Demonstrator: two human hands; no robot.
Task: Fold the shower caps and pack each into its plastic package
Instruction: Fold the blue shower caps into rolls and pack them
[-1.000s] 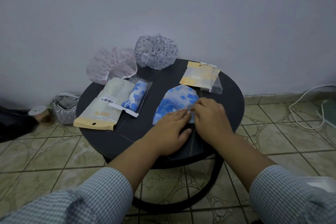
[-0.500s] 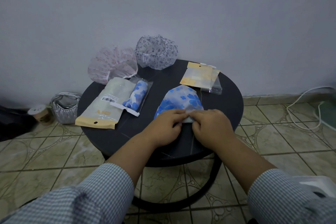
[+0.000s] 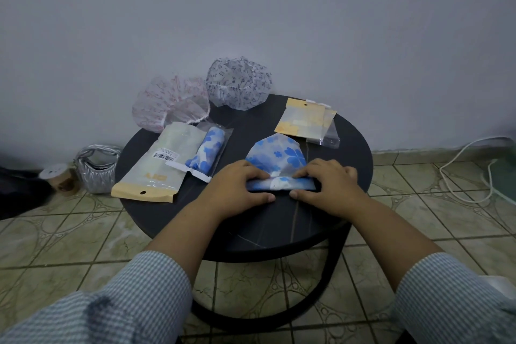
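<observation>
A blue-flowered shower cap (image 3: 279, 155) lies flattened on the round black table (image 3: 279, 234), its near edge rolled into a narrow strip. My left hand (image 3: 237, 190) and my right hand (image 3: 326, 186) grip that rolled edge from either side, fingers on top and thumbs at the near side. A packed blue cap in a clear package (image 3: 208, 151) lies to the left, beside a larger frosted package (image 3: 159, 165). Empty packages (image 3: 307, 121) lie at the back right. A pink-patterned cap (image 3: 170, 102) and a purple-patterned cap (image 3: 238, 82) sit unfolded at the back against the wall.
The table stands on a tiled floor close to a plain wall. A silver bag (image 3: 96, 167) and a small round tub (image 3: 60, 179) sit on the floor at the left. White cables (image 3: 472, 173) run over the tiles at the right.
My hands have moved apart along the cap's near edge, and that edge is now rolled over into a long narrow strip. The other objects have not moved.
</observation>
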